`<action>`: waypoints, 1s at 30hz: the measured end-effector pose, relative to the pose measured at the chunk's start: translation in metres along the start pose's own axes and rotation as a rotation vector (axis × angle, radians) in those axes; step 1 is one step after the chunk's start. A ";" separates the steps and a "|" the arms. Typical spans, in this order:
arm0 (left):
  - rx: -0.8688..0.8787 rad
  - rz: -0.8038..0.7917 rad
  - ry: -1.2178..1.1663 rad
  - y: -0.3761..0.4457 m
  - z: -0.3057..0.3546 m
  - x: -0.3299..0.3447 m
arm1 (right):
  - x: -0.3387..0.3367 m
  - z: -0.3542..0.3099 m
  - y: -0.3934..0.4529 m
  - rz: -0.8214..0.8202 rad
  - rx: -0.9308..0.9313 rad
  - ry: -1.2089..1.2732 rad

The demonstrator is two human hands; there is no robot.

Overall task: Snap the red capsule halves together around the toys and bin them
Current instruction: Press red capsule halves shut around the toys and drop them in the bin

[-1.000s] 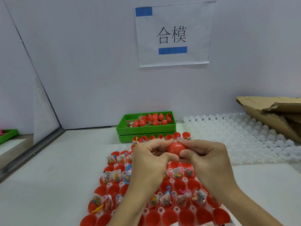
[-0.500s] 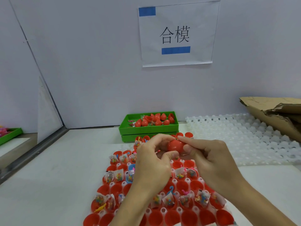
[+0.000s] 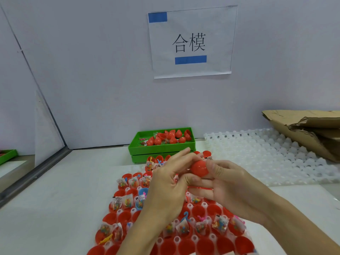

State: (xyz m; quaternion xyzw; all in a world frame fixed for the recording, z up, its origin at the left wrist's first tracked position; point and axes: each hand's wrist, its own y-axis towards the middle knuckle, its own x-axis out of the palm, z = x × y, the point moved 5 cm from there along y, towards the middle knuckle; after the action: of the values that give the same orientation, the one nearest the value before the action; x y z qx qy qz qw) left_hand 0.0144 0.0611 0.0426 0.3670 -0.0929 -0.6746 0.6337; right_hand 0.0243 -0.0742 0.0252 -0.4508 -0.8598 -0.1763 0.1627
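Observation:
A closed red capsule (image 3: 199, 168) is held above the tray between both hands. My right hand (image 3: 228, 188) grips it from the right with thumb and fingers. My left hand (image 3: 169, 183) pinches it from the left, index finger stretched over its top. Below lies a white tray (image 3: 176, 239) of red capsule halves (image 3: 199, 211), several holding small bagged toys (image 3: 127, 201). A green bin (image 3: 161, 148) at the back centre holds several finished red capsules (image 3: 172, 138).
A white empty cell tray (image 3: 272, 155) lies at the right, with torn cardboard (image 3: 309, 129) behind it. A paper sign (image 3: 191, 41) hangs on the back wall. Another green bin's corner (image 3: 7, 156) shows at far left beyond a partition.
Both hands shifted slightly right with the capsule. My left index finger has straightened over the capsule top, and more of the capsule shows between the hands.

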 end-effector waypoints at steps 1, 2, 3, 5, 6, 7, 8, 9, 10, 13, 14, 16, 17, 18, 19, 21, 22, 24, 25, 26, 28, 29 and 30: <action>-0.005 -0.017 0.005 0.000 0.000 0.001 | 0.001 0.000 0.000 -0.013 -0.011 0.006; -0.017 -0.027 0.004 0.000 -0.001 0.001 | 0.000 0.000 0.001 0.001 -0.035 -0.009; -0.041 -0.038 -0.027 0.000 -0.002 0.001 | -0.002 0.000 0.002 0.041 -0.062 -0.037; -0.114 -0.077 -0.203 0.000 -0.005 0.002 | -0.007 0.001 0.004 0.139 -0.108 -0.094; -0.158 -0.099 -0.282 -0.001 -0.007 0.003 | -0.010 0.003 0.005 0.174 -0.133 -0.124; -0.183 -0.117 -0.330 -0.001 -0.008 0.004 | -0.011 0.003 0.006 0.194 -0.161 -0.171; -0.175 -0.125 -0.324 -0.001 -0.008 0.004 | -0.011 0.003 0.005 0.208 -0.188 -0.245; -0.158 -0.119 -0.304 0.000 -0.006 0.005 | -0.009 0.003 0.005 0.216 -0.212 -0.343; -0.141 -0.104 -0.273 0.000 -0.005 0.005 | -0.008 0.003 0.005 0.217 -0.233 -0.445; -0.113 -0.052 -0.203 -0.001 -0.004 0.006 | -0.004 0.002 0.004 0.228 -0.297 -0.584; -0.099 -0.047 -0.184 -0.002 -0.003 0.007 | -0.003 0.001 0.003 0.236 -0.310 -0.574; -0.083 -0.027 -0.169 -0.003 -0.003 0.007 | -0.003 -0.001 0.003 0.246 -0.320 -0.523; -0.087 -0.015 -0.168 -0.003 -0.004 0.007 | -0.003 -0.001 0.003 0.244 -0.314 -0.486; -0.091 -0.007 -0.172 -0.002 -0.004 0.007 | -0.003 -0.001 0.004 0.239 -0.300 -0.441; -0.097 -0.006 -0.175 -0.002 -0.005 0.006 | -0.004 0.001 0.005 0.233 -0.280 -0.380; -0.100 -0.012 -0.141 -0.002 -0.004 0.006 | -0.003 0.005 0.007 0.226 -0.224 -0.222; -0.097 -0.013 -0.104 -0.002 -0.005 0.007 | -0.003 0.007 0.007 0.227 -0.192 -0.148; -0.087 -0.008 -0.040 -0.002 -0.004 0.007 | -0.001 0.010 0.007 0.232 -0.137 -0.056; -0.087 -0.004 -0.019 -0.002 -0.004 0.007 | 0.000 0.011 0.007 0.228 -0.117 -0.040; -0.090 0.000 -0.005 -0.002 -0.003 0.007 | 0.001 0.011 0.007 0.222 -0.103 -0.041; -0.104 0.028 0.005 -0.002 -0.004 0.006 | -0.001 0.011 0.007 0.242 -0.085 -0.065; -0.118 0.055 0.001 -0.002 -0.005 0.004 | -0.005 0.009 0.007 0.276 -0.080 -0.090; -0.143 0.085 -0.010 -0.002 -0.007 0.002 | -0.009 0.008 0.006 0.317 -0.081 -0.127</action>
State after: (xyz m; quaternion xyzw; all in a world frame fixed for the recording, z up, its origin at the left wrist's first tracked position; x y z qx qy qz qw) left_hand 0.0177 0.0620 0.0356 0.3133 -0.0629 -0.6539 0.6858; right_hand 0.0331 -0.0736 0.0153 -0.5970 -0.7788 -0.1543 0.1154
